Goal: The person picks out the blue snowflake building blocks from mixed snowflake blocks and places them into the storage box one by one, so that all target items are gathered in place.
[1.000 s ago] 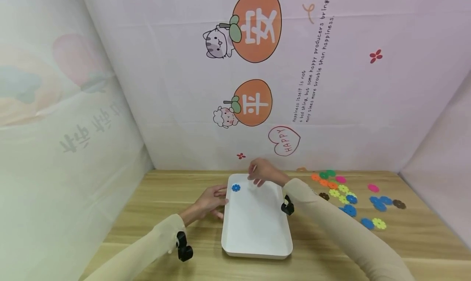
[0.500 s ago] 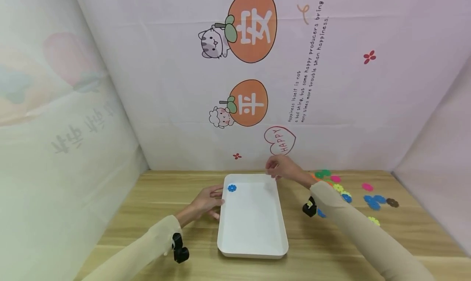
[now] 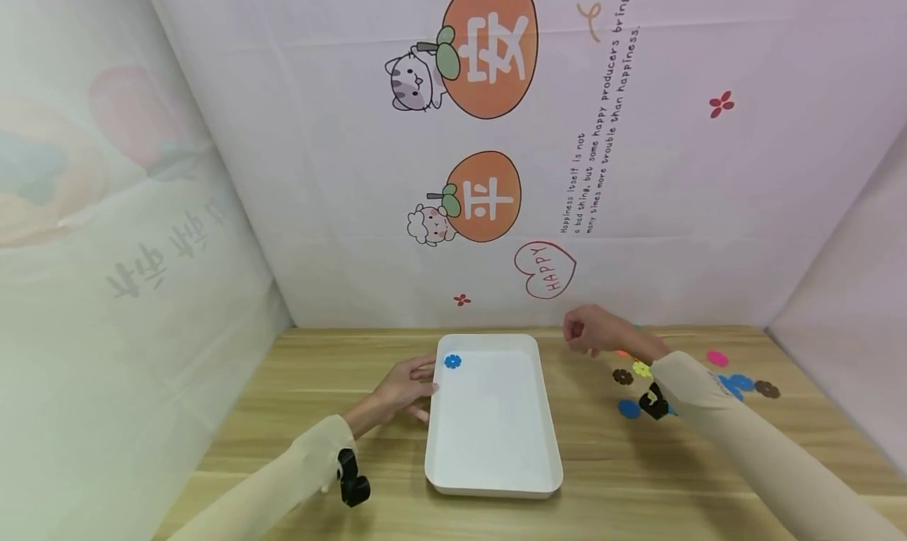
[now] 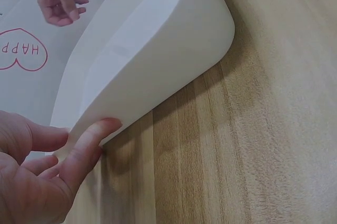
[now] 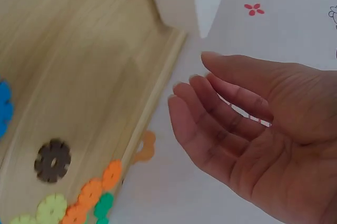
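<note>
A white rectangular tray (image 3: 494,423) lies on the wooden table with a blue flower-shaped plastic disc (image 3: 453,361) in its back left corner. My left hand (image 3: 406,385) rests against the tray's left side; in the left wrist view its fingers (image 4: 100,129) touch the outer wall near the rim. To the right of the tray, over the back of the table, my right hand (image 3: 595,328) is raised with loosely bent fingers. Nothing shows between its thumb and fingers in the right wrist view. Part of the loose discs is hidden behind the right forearm.
Several loose flower discs lie on the right of the table, among them a brown disc (image 3: 623,377), a pink disc (image 3: 718,359) and a blue disc (image 3: 628,409). A printed cloth wall (image 3: 354,210) stands along the table's back edge.
My right hand has moved from over the tray's back right part out past its right side, toward the loose discs. The left hand stays at the tray and the blue disc lies where it was.
</note>
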A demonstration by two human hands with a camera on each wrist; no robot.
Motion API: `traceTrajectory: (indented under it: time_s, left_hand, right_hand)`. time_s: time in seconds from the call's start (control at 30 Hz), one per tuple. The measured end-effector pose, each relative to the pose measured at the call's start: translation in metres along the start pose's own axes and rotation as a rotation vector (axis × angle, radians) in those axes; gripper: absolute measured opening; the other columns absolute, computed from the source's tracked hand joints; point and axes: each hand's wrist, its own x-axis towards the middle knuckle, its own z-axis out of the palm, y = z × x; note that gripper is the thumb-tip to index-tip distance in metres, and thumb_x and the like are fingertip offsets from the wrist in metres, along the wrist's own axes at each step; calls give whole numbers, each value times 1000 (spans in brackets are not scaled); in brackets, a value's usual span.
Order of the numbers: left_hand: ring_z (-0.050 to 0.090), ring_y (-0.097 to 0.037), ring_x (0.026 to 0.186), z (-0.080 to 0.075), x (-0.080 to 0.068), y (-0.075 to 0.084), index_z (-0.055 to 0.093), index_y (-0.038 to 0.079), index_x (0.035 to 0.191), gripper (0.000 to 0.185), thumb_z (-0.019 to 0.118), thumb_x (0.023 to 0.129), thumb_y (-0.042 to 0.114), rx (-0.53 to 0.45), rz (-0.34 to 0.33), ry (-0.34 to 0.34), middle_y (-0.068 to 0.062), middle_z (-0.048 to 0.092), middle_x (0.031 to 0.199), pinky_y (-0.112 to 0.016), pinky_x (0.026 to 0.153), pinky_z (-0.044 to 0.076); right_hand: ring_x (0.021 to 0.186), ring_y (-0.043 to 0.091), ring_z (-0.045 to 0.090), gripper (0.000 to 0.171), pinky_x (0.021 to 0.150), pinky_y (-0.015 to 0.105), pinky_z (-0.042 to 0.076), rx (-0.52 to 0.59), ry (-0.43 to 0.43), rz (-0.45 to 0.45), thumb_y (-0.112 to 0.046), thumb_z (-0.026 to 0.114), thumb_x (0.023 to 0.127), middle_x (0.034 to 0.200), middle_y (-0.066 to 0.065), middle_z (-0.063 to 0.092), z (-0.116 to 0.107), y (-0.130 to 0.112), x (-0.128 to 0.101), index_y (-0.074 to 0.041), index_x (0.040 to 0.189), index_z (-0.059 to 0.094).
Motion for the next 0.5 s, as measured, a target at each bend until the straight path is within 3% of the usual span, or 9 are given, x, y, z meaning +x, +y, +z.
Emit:
traceTrajectory:
  time_s: [0.23,0.5]
  left_hand:
    - [66,-43,122,1,0,1,40,-4,157,59,60,102,-3,5,-2,3,-33,49,152,-38,63,70]
    - [65,-45,124,0,0,1,39,-5,157,60,60,101,-5,-8,1,-2,-34,48,153,-40,64,70]
  right_hand:
    - [71,15,58,13,62,36,65,-99,-89,47,5,71,91,80,5,60,-5,14,-17,-3,86,61]
    - [72,18,60,19,62,28,59,-178,-260,224,8,72,86,88,5,60,-3,20,-36,-7,93,62]
